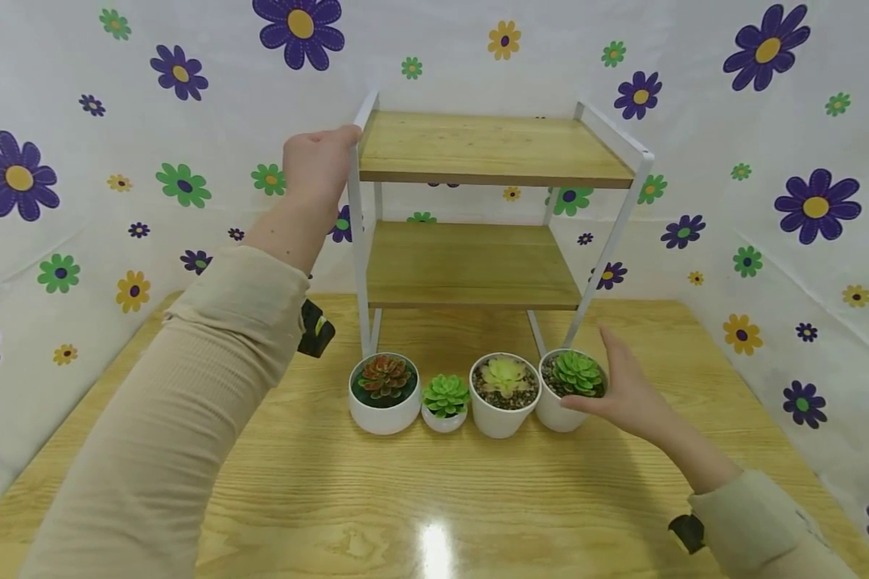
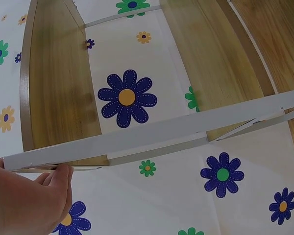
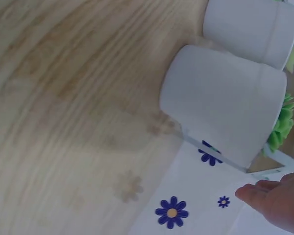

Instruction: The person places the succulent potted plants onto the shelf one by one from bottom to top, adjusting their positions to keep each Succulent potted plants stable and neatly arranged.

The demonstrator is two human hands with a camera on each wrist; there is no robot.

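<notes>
A two-tier shelf rack [image 1: 471, 265] with wooden boards and a white metal frame stands on the table. My left hand [image 1: 322, 165] grips the top front corner of its left side frame; in the left wrist view its fingers [image 2: 63, 183] curl round the white bar. Four items would be several potted succulents in a row before the rack. My right hand [image 1: 633, 394], thumb and fingers spread apart, is beside the rightmost one, a green succulent [image 1: 578, 372] in a white pot [image 1: 561, 412]. In the right wrist view the fingers [image 3: 255, 193] are apart from that pot [image 3: 220, 103].
Left of that pot stand a pale yellow succulent in a white pot [image 1: 502, 418], a small green succulent [image 1: 446, 394] and a reddish succulent in a wide white bowl [image 1: 385, 414]. A flower-print cloth [image 1: 210, 137] hangs behind the wooden table [image 1: 319, 490].
</notes>
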